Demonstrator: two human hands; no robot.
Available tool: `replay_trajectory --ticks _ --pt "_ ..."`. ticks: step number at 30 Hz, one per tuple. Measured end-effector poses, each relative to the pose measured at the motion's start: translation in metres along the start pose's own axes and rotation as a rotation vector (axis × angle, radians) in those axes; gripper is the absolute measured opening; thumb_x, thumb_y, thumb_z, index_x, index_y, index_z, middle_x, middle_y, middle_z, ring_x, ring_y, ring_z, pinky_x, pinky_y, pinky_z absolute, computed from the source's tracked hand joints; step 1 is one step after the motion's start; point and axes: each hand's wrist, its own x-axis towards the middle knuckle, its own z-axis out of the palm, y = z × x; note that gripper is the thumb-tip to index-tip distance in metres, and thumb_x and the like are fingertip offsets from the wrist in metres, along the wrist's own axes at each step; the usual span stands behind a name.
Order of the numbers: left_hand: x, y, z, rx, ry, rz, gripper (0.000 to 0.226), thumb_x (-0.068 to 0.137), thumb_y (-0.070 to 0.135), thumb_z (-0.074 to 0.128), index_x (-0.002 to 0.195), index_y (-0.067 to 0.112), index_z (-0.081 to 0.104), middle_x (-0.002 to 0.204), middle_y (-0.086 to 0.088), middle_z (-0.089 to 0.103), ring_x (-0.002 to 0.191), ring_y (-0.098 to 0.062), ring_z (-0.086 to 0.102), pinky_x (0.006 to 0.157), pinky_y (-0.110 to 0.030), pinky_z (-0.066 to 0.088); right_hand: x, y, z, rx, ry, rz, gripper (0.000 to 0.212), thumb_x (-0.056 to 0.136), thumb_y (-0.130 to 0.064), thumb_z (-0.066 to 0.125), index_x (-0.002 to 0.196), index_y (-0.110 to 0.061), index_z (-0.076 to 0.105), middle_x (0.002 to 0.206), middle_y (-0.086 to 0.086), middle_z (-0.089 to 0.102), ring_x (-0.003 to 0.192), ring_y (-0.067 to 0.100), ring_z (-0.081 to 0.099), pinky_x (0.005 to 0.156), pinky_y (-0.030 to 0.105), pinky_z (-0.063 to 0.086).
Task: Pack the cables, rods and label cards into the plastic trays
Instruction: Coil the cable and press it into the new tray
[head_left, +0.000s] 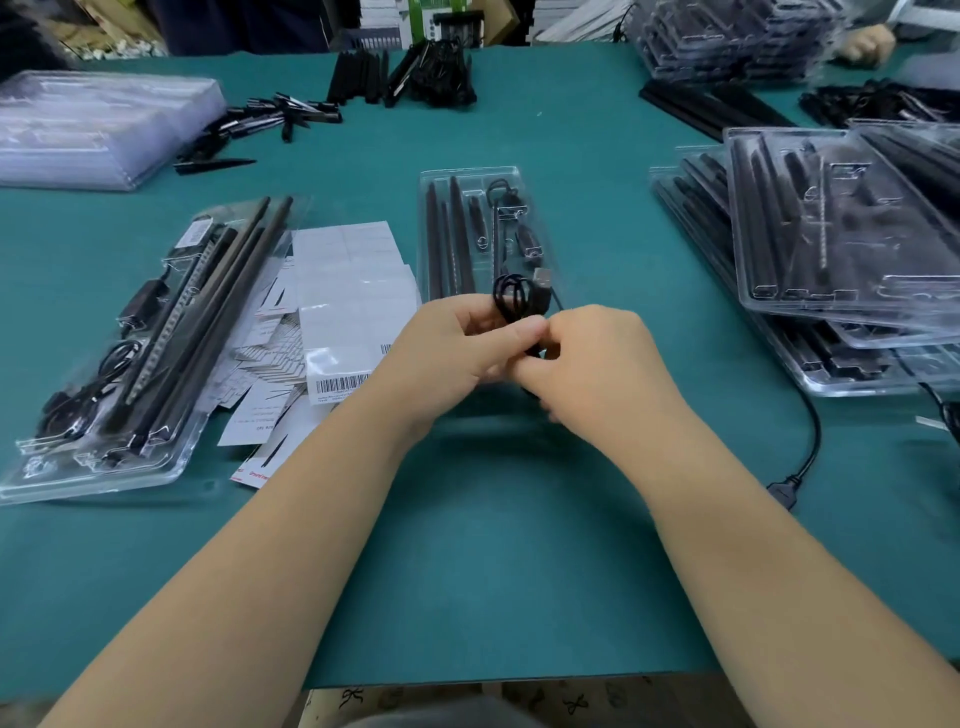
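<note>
A clear plastic tray (470, 176) lies in the middle of the green table, with black rods (436, 244) in its left slots and small black parts on its right. Over its near end, my left hand (447, 353) and my right hand (597, 364) together pinch a coiled black USB cable (514, 296), whose metal plug points right. A loose heap of white label cards (343, 291) lies left of the tray. Further left lies a filled tray (130, 462) with rods and cables inside.
Stacked trays (841, 249) with rods fill the right side, and a black cable (810, 441) trails from them. Loose black rods (358, 78) and cables lie at the far edge. A stack of clear trays (93, 130) sits far left. Another person's hand (867, 44) shows far right.
</note>
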Motion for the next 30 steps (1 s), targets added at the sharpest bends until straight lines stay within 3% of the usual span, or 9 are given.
replay_trajectory --ticks 3,5,7,9,11,13,22,26,30 --pt "-0.002 0.003 -0.001 -0.099 0.08 0.06 0.029 0.075 0.01 0.055 0.091 0.024 0.075 0.08 0.005 0.071 0.079 -0.01 0.064 0.079 -0.024 0.054 0.004 0.011 -0.015 0.247 -0.046 0.154 0.023 0.079 -0.021 0.06 0.061 -0.006 0.061 0.05 0.006 0.065 0.044 0.016 0.065 0.048 0.019 0.051" --pt "-0.005 0.002 0.0 0.187 0.21 0.193 0.035 0.071 0.013 0.053 0.098 0.026 0.071 0.078 0.015 0.068 0.073 -0.002 0.059 0.073 -0.014 0.048 0.01 0.024 -0.025 0.363 -0.112 0.256 0.019 0.08 -0.016 0.061 0.073 0.001 0.065 0.047 0.005 0.063 0.042 0.015 0.064 0.049 0.021 0.053" --pt "-0.006 -0.001 0.002 0.63 0.198 0.308 0.044 0.077 0.027 0.066 0.12 0.021 0.064 0.102 0.014 0.067 0.092 -0.004 0.059 0.084 -0.013 0.043 0.014 0.034 -0.032 0.477 -0.174 0.328 0.023 0.082 -0.013 0.062 0.088 0.009 0.064 0.056 0.011 0.066 0.043 0.016 0.063 0.05 0.026 0.056" --pt "-0.002 -0.007 0.004 0.973 0.077 0.334 0.07 0.08 0.048 0.069 0.138 0.016 0.048 0.135 0.001 0.055 0.125 -0.014 0.047 0.106 -0.025 0.033 0.016 0.039 -0.037 0.585 -0.218 0.365 0.019 0.085 -0.009 0.062 0.085 0.01 0.061 0.069 0.015 0.065 0.043 0.013 0.061 0.044 0.024 0.054" --pt "0.003 -0.01 0.01 1.182 -0.002 0.294 0.082 0.082 0.061 0.057 0.147 0.018 0.033 0.152 -0.001 0.035 0.141 -0.022 0.028 0.116 -0.036 0.02 0.016 0.042 -0.039 0.677 -0.249 0.379 0.013 0.088 -0.005 0.06 0.078 0.002 0.058 0.072 0.013 0.06 0.041 0.011 0.059 0.041 0.022 0.05" --pt "0.008 -0.013 0.016 1.3 -0.051 0.207 0.076 0.09 0.062 0.04 0.151 0.021 0.022 0.159 0.002 0.019 0.146 -0.025 0.012 0.118 -0.043 0.008 0.017 0.045 -0.041 0.753 -0.266 0.391 0.013 0.09 -0.003 0.059 0.078 -0.001 0.057 0.074 0.012 0.058 0.041 0.011 0.059 0.041 0.021 0.05" --pt "0.005 -0.01 0.015 1.07 -0.008 0.187 0.051 0.101 0.041 0.023 0.15 0.026 0.025 0.158 0.003 0.022 0.146 -0.027 0.015 0.117 -0.04 0.005 0.023 0.06 -0.046 1.092 -0.174 0.518 0.018 0.092 0.001 0.053 0.075 -0.001 0.056 0.059 0.006 0.056 0.039 0.009 0.056 0.041 0.019 0.05" --pt "0.001 -0.007 0.015 0.981 0.053 0.211 0.05 0.101 0.039 0.023 0.149 0.027 0.028 0.156 0.004 0.026 0.146 -0.024 0.018 0.117 -0.036 0.007 0.029 0.058 -0.033 0.998 -0.187 0.494 0.018 0.092 0.001 0.054 0.074 -0.003 0.054 0.069 0.012 0.055 0.039 0.011 0.056 0.042 0.021 0.05" --pt "0.002 -0.007 0.016 1.032 0.039 0.214 0.049 0.102 0.038 0.025 0.149 0.025 0.028 0.156 0.003 0.027 0.145 -0.024 0.02 0.116 -0.037 0.007 0.042 0.05 -0.013 0.536 -0.16 0.387 0.01 0.087 -0.016 0.063 0.081 -0.01 0.062 0.071 0.004 0.052 0.056 0.015 0.049 0.05 0.023 0.044"
